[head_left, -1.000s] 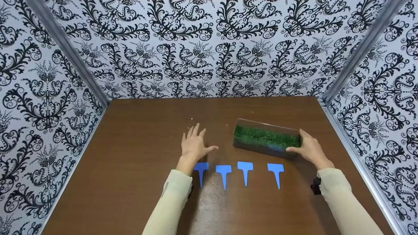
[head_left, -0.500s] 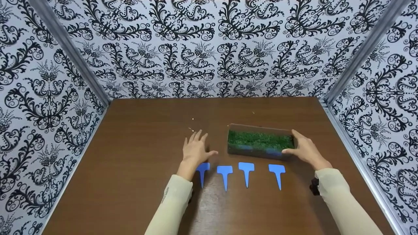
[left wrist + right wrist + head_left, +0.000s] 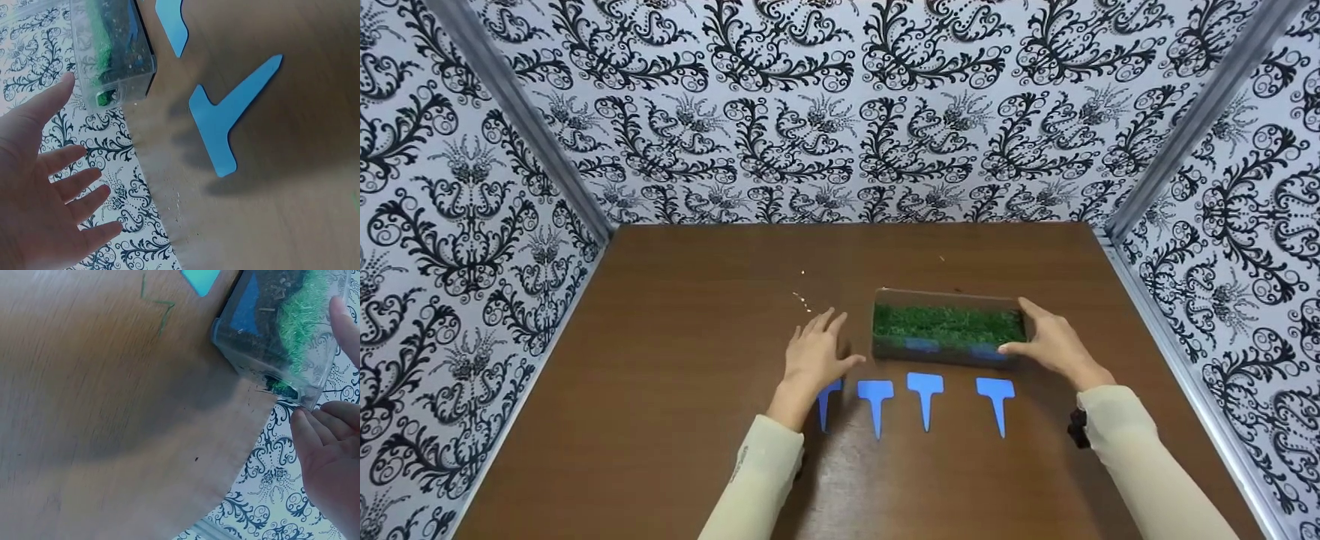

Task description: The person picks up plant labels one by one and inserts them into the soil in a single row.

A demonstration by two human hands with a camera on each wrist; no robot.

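Observation:
A clear plastic box (image 3: 949, 326) holds a dark soil-like layer with green grass on top. At its right end my right hand (image 3: 1057, 341) grips it, thumb on the front wall and fingers at the far side. In the right wrist view, the fingertips touch the corner of the box (image 3: 264, 332). My left hand (image 3: 815, 360) is apart from the box's left end, fingers spread and holding nothing. Several blue T-shaped plant labels (image 3: 926, 397) lie in a row before the box. The leftmost label (image 3: 825, 409) is partly hidden by the left hand and wrist.
The brown wooden table (image 3: 660, 360) stands between walls covered in black-and-white patterned paper (image 3: 810, 112). Small pale crumbs (image 3: 802, 300) lie beyond the left hand. A thin green mark or strand (image 3: 160, 306) shows on the wood in the right wrist view.
The box has slid left and slightly nearer, turning more parallel to the table's far edge, with the right hand on it. My left hand has come slightly nearer and rightward. The labels lie still.

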